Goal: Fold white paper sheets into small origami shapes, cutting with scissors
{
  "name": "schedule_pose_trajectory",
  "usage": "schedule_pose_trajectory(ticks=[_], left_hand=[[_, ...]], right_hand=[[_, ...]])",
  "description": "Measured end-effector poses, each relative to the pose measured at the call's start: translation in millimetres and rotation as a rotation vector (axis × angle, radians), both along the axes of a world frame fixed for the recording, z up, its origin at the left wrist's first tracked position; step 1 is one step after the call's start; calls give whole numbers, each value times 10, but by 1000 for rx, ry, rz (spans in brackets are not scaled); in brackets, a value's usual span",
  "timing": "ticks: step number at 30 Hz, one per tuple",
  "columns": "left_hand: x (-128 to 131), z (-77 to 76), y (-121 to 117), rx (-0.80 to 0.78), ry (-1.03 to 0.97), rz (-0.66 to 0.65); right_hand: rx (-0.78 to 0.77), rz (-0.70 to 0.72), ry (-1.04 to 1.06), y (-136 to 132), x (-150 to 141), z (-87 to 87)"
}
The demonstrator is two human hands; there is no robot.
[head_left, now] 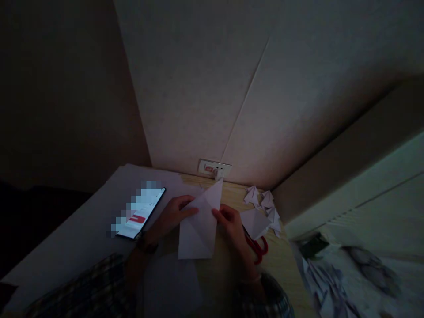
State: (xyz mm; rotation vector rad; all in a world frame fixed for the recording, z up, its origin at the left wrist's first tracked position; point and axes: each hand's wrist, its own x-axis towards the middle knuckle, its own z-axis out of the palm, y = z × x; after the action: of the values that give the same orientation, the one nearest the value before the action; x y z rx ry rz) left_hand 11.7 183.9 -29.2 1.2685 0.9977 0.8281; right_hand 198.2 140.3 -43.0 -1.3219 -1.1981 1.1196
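Note:
A white sheet of paper, partly folded into a point at the top, is held between both hands over a wooden desk. My left hand pinches its left edge with the fingers closed on the fold. On the sheet's right edge, my right hand grips with bent fingers. A dark watch sits on my left wrist. The scene is dim.
A lit phone lies left of the hands on a large white sheet. Red-handled scissors lie right of my right hand, beside several folded paper pieces. A wall socket sits behind the desk. A bed is at right.

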Motion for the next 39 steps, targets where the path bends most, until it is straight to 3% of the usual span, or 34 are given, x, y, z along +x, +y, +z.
schedule_pose_trajectory(ticks=[12, 19, 26, 30, 34, 39], left_hand=[[45, -12, -14, 16, 47, -110], [114, 41, -46, -7, 50, -35], [99, -53, -20, 3, -7, 25], [74, -21, -1, -5, 27, 38], [68, 29, 11, 67, 106, 106], [72, -24, 25, 122, 113, 131]], right_hand=[[29, 10, -90, -21, -3, -58], [7, 18, -164, -22, 5, -33], [8, 68, -196, -10, 2, -48], [13, 90, -202, -23, -8, -19], [-4, 126, -202, -31, -21, -12], [12, 140, -216, -24, -24, -19]])
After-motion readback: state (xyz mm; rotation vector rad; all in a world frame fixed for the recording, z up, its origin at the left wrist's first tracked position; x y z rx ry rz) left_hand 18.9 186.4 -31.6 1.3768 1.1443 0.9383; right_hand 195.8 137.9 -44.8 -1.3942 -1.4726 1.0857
